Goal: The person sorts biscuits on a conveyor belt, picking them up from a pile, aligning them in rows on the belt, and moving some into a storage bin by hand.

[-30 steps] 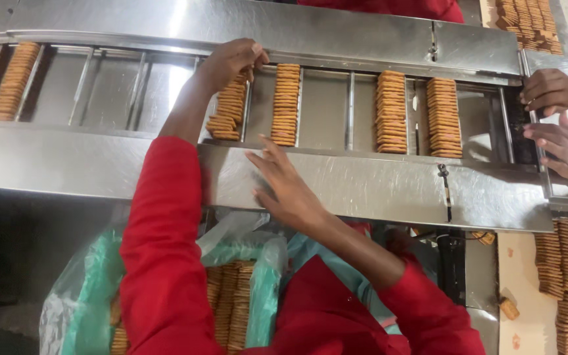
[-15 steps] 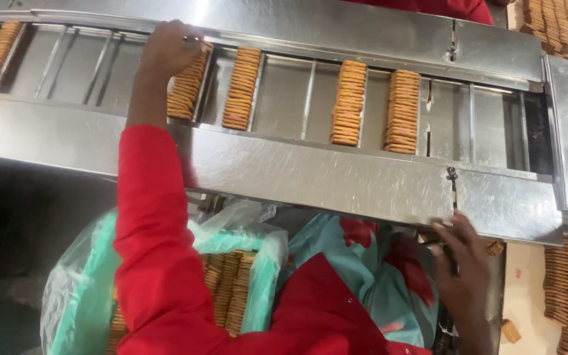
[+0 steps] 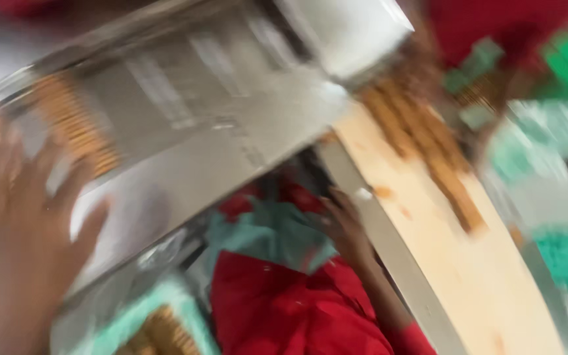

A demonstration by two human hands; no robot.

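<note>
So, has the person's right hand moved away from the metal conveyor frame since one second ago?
Yes. The right hand was flat on the metal conveyor frame; now it sits below the frame's edge, by the teal wrapper, though the picture is blurred.

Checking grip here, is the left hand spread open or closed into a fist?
Spread open. The left hand shows fingers fanned apart over the metal conveyor; blur hides whether it grips any biscuits.

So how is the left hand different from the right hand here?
The left hand is spread wide with fingers apart; the right hand is more closed up. The left hand lies on the shiny metal tray near a row of biscuits; the right hand is down by the wooden board, touching teal wrapping. The left hand looks bigger and blurrier. Both are bare.
</note>
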